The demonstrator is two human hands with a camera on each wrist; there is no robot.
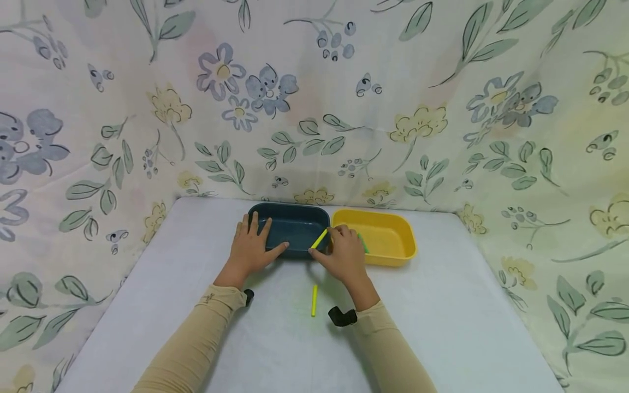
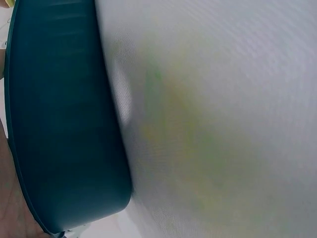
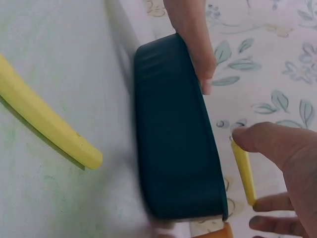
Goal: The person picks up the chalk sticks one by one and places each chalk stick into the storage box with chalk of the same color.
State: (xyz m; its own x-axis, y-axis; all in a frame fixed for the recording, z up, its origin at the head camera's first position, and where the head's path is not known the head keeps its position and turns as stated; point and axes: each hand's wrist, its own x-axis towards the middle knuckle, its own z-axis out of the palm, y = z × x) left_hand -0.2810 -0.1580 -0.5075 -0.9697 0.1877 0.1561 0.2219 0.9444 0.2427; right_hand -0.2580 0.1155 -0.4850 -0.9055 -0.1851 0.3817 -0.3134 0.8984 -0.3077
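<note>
My right hand (image 1: 346,255) pinches a yellow chalk stick (image 1: 320,238) between thumb and fingertips, over the right end of a dark blue tray (image 1: 295,254). In the right wrist view this held chalk stick (image 3: 243,173) hangs above the tray's rim. My left hand (image 1: 249,250) has its fingers spread over the tray's left part, thumb near the front rim. On the cloth in front of the tray lies a second yellow chalk stick (image 1: 314,300). The left wrist view shows mostly the tray's outer wall (image 2: 64,114).
A yellow tray (image 1: 393,261) stands right beside the dark blue one, with a green stick (image 1: 363,243) in it, partly behind my right hand. White cloth (image 1: 290,349) with faint green and yellow smudges covers the table. A floral curtain (image 1: 314,109) rises behind it.
</note>
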